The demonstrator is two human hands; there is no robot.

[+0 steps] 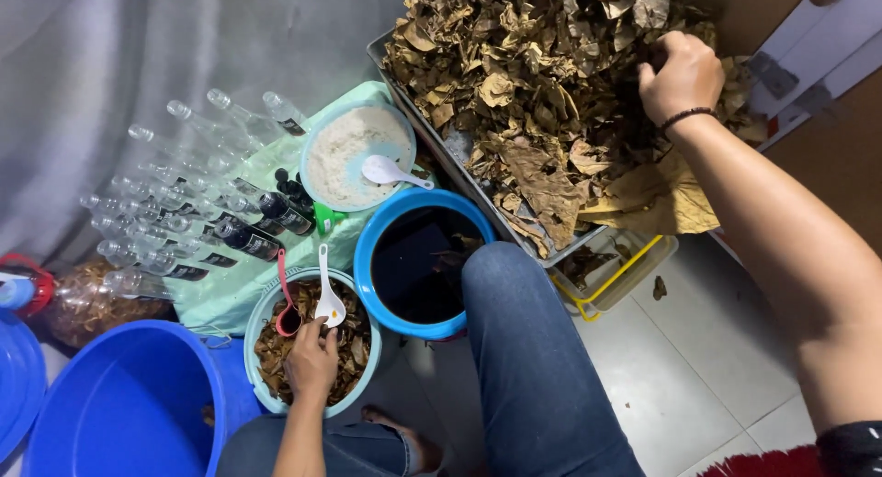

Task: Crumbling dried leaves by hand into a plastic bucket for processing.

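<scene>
My right hand point(681, 74) reaches into a big heap of dry brown leaves point(542, 91) piled in a grey tray point(432, 132), its fingers closed in the leaves. My left hand point(311, 362) rests in a pale green bowl point(260, 316) of broken dry leaves, fingers closed on leaf bits beside a white spoon point(328, 298) and a small red scoop point(287, 307). Between the two sits a blue bucket point(377, 247) of dark liquid. My knee in blue jeans point(524, 348) is in front of it.
A light blue bowl of white powder point(347, 151) holds a white spoon point(390, 172). Several clear and dark-filled bottles point(197, 215) lie on a green cloth. A large blue tub point(129, 403) stands at lower left; a clear box with yellow handles point(616, 266) sits under the tray.
</scene>
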